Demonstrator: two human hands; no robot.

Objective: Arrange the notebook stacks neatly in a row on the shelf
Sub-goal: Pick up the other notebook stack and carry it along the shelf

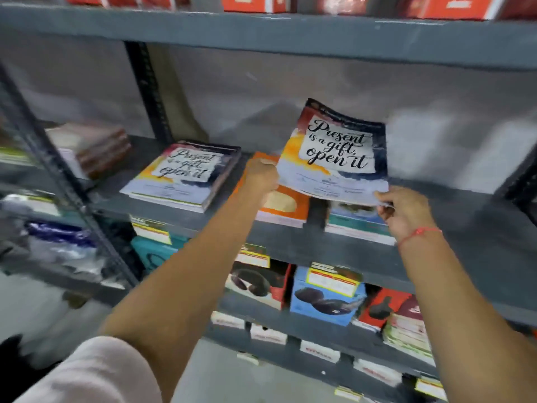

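notebook with the painted "present is a gift" cover (338, 152) pinched in my left hand (261, 175) and right hand (405, 210), tilted; matching stack (183, 175) placed, two stacks (286, 206) beneath, maybe unaligned.

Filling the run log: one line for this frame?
phase: placing | left hand: grip on lifted notebook | right hand: grip on its near corner | notebook tilted above orange stack | matching stack at left

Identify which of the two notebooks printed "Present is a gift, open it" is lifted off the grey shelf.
The right-hand "Present is a gift" notebook, gripped by the left hand and right hand; its twin lies flat atop a stack.
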